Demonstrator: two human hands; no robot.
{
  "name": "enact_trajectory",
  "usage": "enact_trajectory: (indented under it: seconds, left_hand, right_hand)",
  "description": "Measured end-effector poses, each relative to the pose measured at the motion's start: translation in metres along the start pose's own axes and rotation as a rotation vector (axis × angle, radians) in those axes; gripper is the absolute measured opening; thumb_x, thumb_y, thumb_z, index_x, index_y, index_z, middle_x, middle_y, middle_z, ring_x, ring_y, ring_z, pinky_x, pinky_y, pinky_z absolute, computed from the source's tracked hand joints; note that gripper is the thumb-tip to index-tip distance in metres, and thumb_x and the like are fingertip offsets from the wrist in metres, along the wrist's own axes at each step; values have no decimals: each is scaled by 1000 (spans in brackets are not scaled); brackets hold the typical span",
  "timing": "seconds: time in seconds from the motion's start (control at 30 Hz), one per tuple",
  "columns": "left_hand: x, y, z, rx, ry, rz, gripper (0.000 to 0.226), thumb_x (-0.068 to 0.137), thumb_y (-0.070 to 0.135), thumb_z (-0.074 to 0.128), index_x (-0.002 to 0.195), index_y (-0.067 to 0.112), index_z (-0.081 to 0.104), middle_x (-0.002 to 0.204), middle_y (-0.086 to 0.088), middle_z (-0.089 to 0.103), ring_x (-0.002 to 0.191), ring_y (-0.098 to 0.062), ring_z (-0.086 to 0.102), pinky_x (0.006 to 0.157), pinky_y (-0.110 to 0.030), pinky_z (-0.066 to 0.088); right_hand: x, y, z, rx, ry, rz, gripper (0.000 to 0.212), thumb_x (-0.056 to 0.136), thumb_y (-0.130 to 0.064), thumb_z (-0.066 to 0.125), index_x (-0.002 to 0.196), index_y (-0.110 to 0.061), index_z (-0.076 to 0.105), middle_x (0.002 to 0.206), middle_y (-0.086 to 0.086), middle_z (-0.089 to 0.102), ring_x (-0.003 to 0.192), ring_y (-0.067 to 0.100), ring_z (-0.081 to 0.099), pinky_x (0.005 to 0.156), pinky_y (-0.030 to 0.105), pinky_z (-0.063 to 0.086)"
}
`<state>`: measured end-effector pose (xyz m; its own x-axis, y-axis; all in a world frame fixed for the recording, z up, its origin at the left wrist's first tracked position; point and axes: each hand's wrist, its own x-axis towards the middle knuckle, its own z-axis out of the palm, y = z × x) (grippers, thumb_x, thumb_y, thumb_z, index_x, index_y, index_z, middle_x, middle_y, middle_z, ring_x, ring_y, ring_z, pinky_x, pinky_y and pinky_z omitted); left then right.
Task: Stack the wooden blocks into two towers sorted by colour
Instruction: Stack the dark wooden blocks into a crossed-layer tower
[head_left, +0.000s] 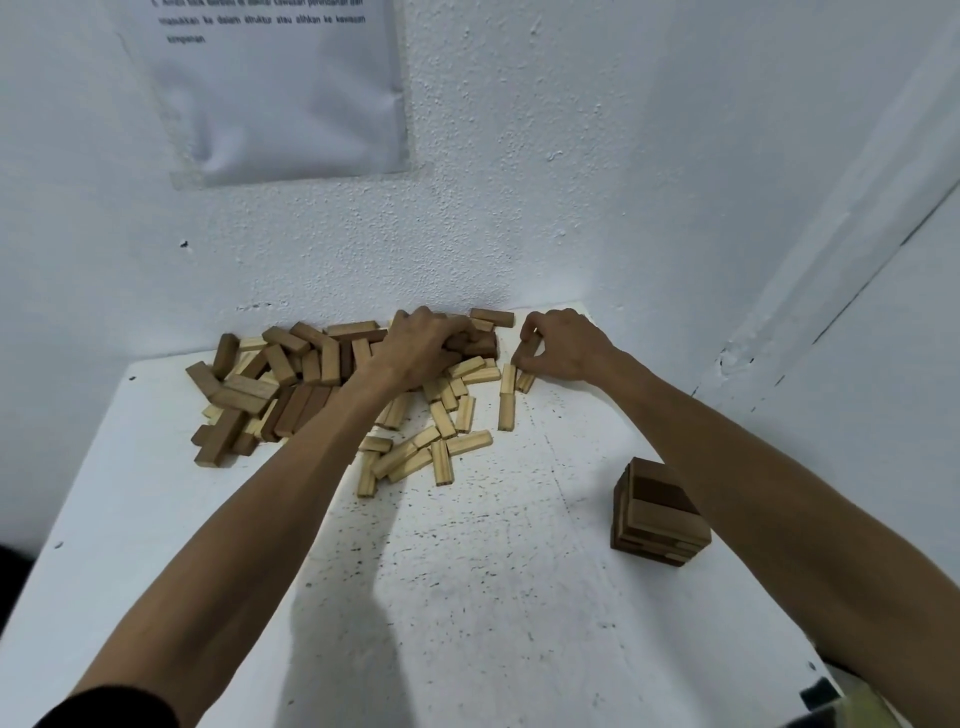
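A heap of wooden blocks lies along the far edge of the white table: mostly dark brown blocks on the left, pale blocks scattered in the middle. A short tower of dark blocks stands at the right, partly behind my right forearm. My left hand reaches into the heap's far middle, its fingers curled over dark blocks. My right hand is at the far right, pinching a pale block between thumb and fingers, just above two more pale blocks.
White textured walls meet in a corner close behind the table. A taped paper sheet with printed text hangs on the wall at upper left. The table's right edge runs near the wall, and a dark object sits at the near right corner.
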<state>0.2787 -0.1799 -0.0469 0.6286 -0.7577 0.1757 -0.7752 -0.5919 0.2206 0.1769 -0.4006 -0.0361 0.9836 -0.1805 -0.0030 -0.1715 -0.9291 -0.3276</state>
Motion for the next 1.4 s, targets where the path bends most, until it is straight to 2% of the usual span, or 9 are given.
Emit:
enact_trajectory:
  seconds: [0.2, 0.3, 0.43, 0.63, 0.8, 0.87, 1.0, 1.27, 1.4]
  left_hand:
    - [-21, -3, -5, -181, 169, -45, 34, 90, 25, 77, 122, 32, 67, 101, 4, 73, 98, -27, 65, 86, -51, 51]
    - [-33, 7, -14, -250, 241, -27, 34, 88, 30, 74, 121, 33, 68, 101, 6, 75, 95, -24, 65, 85, -52, 53]
    - [-60, 32, -29, -308, 326, -10, 31, 89, 24, 78, 119, 25, 74, 97, 5, 76, 83, -14, 60, 82, -43, 53]
    - [-123, 69, -48, -410, 428, -94, 32, 87, 20, 81, 118, 28, 77, 91, 23, 67, 80, 5, 58, 74, -19, 43]
    - [-188, 99, -43, -482, 472, -146, 32, 84, 17, 82, 114, 29, 78, 98, 20, 73, 86, 2, 61, 78, -21, 47]
    - [-214, 114, -34, -497, 468, -165, 34, 83, 16, 83, 114, 30, 78, 99, 20, 74, 89, 2, 61, 79, -19, 46]
    - [-260, 136, -5, -482, 467, -234, 34, 83, 22, 83, 115, 33, 79, 101, 16, 76, 89, -9, 58, 77, -28, 45]
    - [-293, 158, 28, -620, 408, -370, 31, 83, 22, 80, 108, 39, 78, 88, 17, 69, 94, -5, 56, 82, -29, 44]
    - [-295, 153, 26, -711, 450, -449, 29, 86, 24, 82, 112, 38, 80, 96, 24, 70, 103, -7, 59, 88, -25, 45]
  right_hand:
    - [-14, -6, -14, 42, 108, -82, 32, 83, -37, 73, 108, -17, 70, 102, 6, 69, 95, 25, 62, 74, 33, 45]
    - [-25, -14, -24, 32, 150, -146, 32, 83, -42, 73, 106, -20, 70, 100, 3, 68, 92, 23, 60, 75, 33, 46]
    - [-53, -28, -33, 32, 248, -215, 26, 83, -44, 70, 101, -24, 69, 91, -2, 66, 86, 21, 58, 70, 34, 47]
    - [-126, -53, -39, 63, 329, -265, 25, 82, -47, 69, 99, -29, 69, 91, -8, 69, 87, 20, 57, 71, 35, 50]
    - [-200, -77, -21, 106, 318, -255, 30, 80, -55, 69, 101, -34, 67, 98, -12, 69, 91, 17, 56, 76, 37, 52]
    - [-229, -83, -7, 106, 294, -260, 32, 80, -57, 68, 103, -34, 67, 98, -12, 68, 92, 17, 56, 74, 37, 51]
    - [-271, -88, 26, 66, 274, -254, 33, 82, -53, 65, 105, -30, 67, 98, -9, 68, 94, 16, 55, 68, 36, 52]
    - [-298, -81, 63, 109, 206, -196, 31, 85, -51, 62, 107, -29, 67, 103, -12, 66, 96, 13, 52, 75, 36, 53]
    - [-298, -78, 66, 123, 188, -200, 35, 84, -53, 64, 111, -31, 65, 111, -15, 65, 102, 12, 52, 78, 33, 52]
